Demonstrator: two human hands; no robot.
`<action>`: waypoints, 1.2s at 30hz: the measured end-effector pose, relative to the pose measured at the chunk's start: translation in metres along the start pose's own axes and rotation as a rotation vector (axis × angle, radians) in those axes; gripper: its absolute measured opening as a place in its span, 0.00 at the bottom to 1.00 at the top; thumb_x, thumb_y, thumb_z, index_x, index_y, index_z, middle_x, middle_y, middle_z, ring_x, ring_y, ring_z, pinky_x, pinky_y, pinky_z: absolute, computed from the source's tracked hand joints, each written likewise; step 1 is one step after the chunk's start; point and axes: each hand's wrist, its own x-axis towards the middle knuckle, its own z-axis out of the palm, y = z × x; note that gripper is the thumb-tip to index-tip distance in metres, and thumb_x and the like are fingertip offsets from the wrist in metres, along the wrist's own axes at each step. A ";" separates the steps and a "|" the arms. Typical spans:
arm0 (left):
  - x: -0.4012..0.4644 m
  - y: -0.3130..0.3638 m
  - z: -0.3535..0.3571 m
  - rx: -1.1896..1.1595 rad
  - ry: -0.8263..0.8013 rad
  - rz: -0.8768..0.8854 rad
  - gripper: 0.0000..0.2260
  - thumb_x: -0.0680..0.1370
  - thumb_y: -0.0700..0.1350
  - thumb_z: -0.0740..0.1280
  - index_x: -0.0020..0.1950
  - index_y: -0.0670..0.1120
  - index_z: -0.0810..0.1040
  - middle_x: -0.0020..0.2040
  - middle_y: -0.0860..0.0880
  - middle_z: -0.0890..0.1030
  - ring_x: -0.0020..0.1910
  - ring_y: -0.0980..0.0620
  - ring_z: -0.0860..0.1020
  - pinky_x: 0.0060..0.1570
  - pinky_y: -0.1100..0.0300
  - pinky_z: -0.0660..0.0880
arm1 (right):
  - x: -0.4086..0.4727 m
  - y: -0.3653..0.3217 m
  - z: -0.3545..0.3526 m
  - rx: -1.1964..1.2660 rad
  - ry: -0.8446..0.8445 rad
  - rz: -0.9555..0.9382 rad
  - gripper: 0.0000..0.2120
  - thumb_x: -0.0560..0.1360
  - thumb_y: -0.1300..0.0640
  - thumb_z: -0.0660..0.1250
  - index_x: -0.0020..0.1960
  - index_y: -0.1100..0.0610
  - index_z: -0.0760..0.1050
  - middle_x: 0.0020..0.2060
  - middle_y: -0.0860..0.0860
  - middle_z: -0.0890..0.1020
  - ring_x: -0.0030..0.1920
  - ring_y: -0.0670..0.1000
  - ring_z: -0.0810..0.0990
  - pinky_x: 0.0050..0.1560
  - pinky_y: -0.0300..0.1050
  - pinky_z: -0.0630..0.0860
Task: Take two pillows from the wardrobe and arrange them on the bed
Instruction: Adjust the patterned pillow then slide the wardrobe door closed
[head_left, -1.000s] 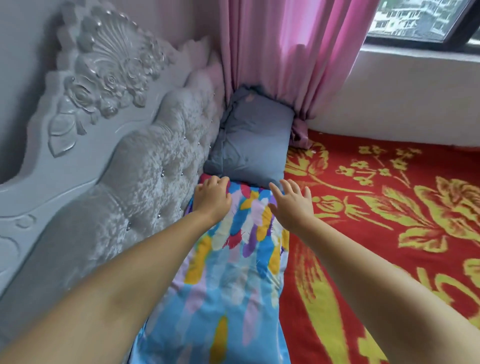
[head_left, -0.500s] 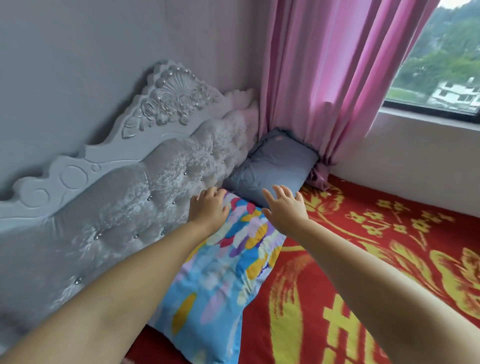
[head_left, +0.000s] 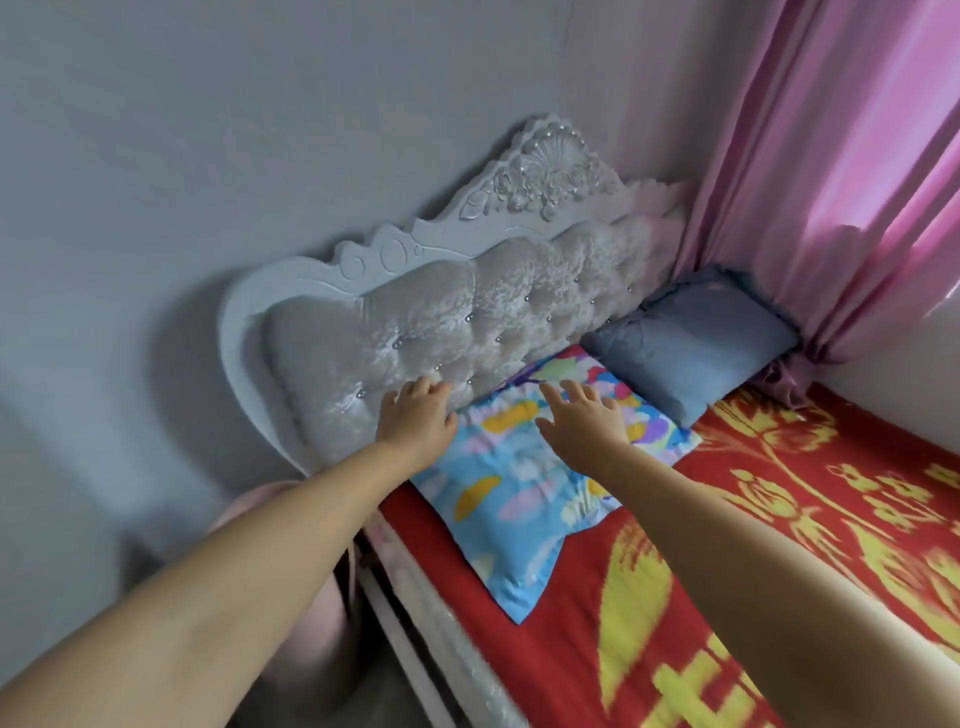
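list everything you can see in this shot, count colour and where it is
multicoloured patterned pillow: 1, mostly light blue with yellow, pink and purple patches, flat at the head of the bed against the headboard
plain grey-blue pillow: 1, grey-blue, in the far corner beside the patterned one
red bedspread with yellow floral print: 1, red and yellow, covering the bed
tufted carved headboard: 1, pale grey-white, against the wall
pink curtain: 1, pink, hanging at the far right corner
grey wall: 1, grey, behind the headboard
left hand: 1, open, at the patterned pillow's near top edge
right hand: 1, open, fingers spread over the patterned pillow
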 end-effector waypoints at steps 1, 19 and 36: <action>-0.026 -0.012 -0.001 0.004 -0.016 -0.027 0.20 0.77 0.49 0.59 0.69 0.48 0.68 0.65 0.45 0.72 0.65 0.44 0.70 0.64 0.49 0.66 | -0.014 -0.018 0.006 0.006 -0.024 -0.036 0.26 0.81 0.45 0.54 0.76 0.51 0.55 0.74 0.54 0.61 0.74 0.56 0.60 0.71 0.58 0.60; -0.408 -0.076 -0.035 0.059 0.080 -0.543 0.18 0.77 0.48 0.58 0.67 0.49 0.69 0.62 0.46 0.75 0.63 0.45 0.71 0.63 0.50 0.64 | -0.246 -0.240 0.040 0.008 -0.138 -0.723 0.23 0.80 0.47 0.56 0.73 0.50 0.61 0.71 0.52 0.66 0.70 0.57 0.66 0.63 0.55 0.68; -0.751 -0.267 -0.189 0.227 0.224 -1.054 0.17 0.77 0.48 0.60 0.66 0.48 0.70 0.60 0.46 0.75 0.59 0.44 0.74 0.56 0.50 0.71 | -0.475 -0.560 0.001 0.109 -0.105 -1.089 0.24 0.82 0.46 0.53 0.75 0.51 0.58 0.70 0.54 0.68 0.68 0.57 0.67 0.60 0.54 0.72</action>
